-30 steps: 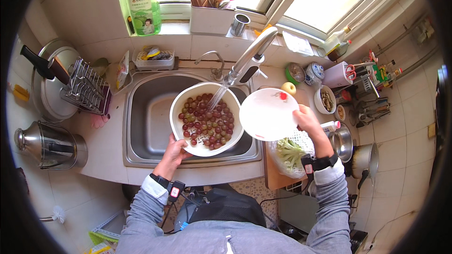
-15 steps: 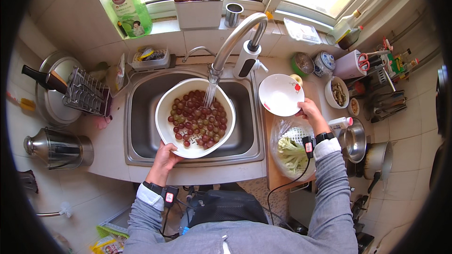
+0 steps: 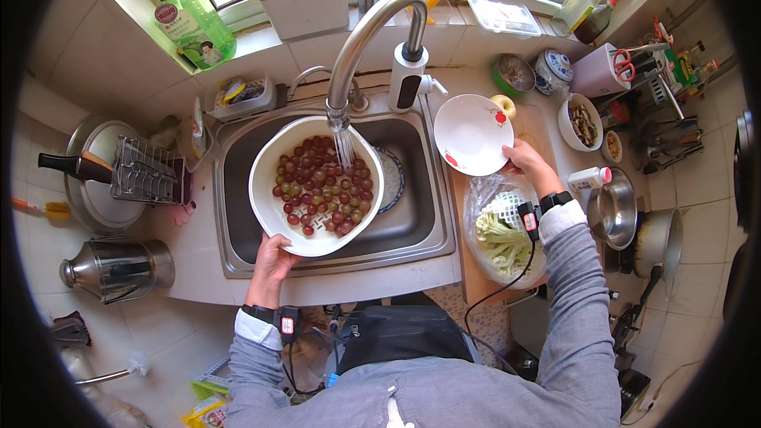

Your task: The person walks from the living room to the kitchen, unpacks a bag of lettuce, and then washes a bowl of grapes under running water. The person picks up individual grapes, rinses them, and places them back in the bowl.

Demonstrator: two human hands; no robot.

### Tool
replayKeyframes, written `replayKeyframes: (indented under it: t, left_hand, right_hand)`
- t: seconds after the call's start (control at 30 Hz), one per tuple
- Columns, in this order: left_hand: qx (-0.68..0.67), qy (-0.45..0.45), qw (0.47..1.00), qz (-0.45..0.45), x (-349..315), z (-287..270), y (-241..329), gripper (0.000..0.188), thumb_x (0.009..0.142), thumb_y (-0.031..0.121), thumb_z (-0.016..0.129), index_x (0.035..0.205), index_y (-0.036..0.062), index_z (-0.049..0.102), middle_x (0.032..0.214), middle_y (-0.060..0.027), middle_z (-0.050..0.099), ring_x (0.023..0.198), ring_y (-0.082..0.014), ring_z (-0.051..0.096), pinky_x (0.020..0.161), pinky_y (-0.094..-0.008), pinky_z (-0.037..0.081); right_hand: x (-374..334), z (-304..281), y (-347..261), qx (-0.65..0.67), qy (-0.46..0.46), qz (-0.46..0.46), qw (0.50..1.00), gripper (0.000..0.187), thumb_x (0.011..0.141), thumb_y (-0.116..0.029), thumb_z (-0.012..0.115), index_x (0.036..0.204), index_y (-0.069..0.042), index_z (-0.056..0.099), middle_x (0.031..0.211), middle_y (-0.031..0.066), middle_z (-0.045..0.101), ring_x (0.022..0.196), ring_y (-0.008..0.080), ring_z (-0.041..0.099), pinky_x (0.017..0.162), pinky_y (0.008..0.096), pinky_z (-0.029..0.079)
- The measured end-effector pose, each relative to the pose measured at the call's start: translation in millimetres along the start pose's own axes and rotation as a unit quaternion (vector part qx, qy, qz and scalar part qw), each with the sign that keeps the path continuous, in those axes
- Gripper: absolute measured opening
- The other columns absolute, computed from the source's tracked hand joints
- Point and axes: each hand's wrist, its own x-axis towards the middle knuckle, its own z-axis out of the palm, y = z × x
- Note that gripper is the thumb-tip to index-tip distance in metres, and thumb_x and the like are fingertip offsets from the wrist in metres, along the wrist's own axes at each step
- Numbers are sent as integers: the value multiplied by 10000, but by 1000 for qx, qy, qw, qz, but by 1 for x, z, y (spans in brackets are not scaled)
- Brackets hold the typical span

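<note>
Inside the grey stainless-steel sink's [image 3: 408, 234] outline, the left hand [image 3: 273, 259] pinches the near rim of a large round white plastic bowl [image 3: 264, 206], underside hidden. The right hand [image 3: 529, 165] pinches a red-flowered round white plate [image 3: 474, 136], now farther from the bowl. Between the hands, a blue-rimmed dish [image 3: 391, 181] has appeared, partly covered. Round reddish-green grapes [image 3: 319, 177] lie beyond the left hand in the bowl, some blurred by water.

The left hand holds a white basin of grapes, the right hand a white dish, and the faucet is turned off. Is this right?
The faucet is not off: in the head view, water streams from it. The left hand holds a white basin of grapes, the right hand a white dish.
</note>
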Motion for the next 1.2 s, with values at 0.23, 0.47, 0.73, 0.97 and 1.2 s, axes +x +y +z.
replayKeyframes:
  t: [0.23,0.47,0.73,0.97,1.2]
  left_hand:
    - [-11,-8,1000,-4,3,0,2,741,653,-26,451,1346,149,255,1259,-148,417,1137,-359,485,852,-569,498]
    - [28,-18,999,-2,0,3,12,656,669,-19,479,1305,58,340,1225,-155,481,1098,-335,527,867,-513,510]
    - [-10,-24,999,-22,8,-3,17,717,677,-14,455,1352,132,265,1283,-158,415,1159,-357,483,898,-568,475]
    - [33,-2,999,-7,3,-6,23,710,669,-15,452,1344,113,273,1263,-160,443,1131,-367,503,862,-551,503]
    - [5,-25,1000,11,-1,3,15,713,654,-35,469,1342,72,311,1270,-154,459,1156,-347,490,925,-526,465]
  right_hand:
    - [4,1,16,54,-43,13,998,271,901,-159,505,1093,29,541,867,100,646,681,165,634,571,283,508]
    - [-50,22,-28,-500,312,-116,799,344,850,-244,595,1094,-8,539,951,162,647,853,291,636,733,366,500]
    - [-120,153,-32,-157,-81,-250,952,361,870,-216,501,1160,-1,492,1038,229,609,985,347,599,875,389,452]
    - [14,241,1,-156,-116,91,977,636,778,-175,538,1357,-34,314,1280,241,458,1150,363,490,935,386,432]
    - [90,288,28,-184,48,127,974,774,727,-170,612,1391,-49,232,1425,219,268,1292,378,326,1067,384,305]
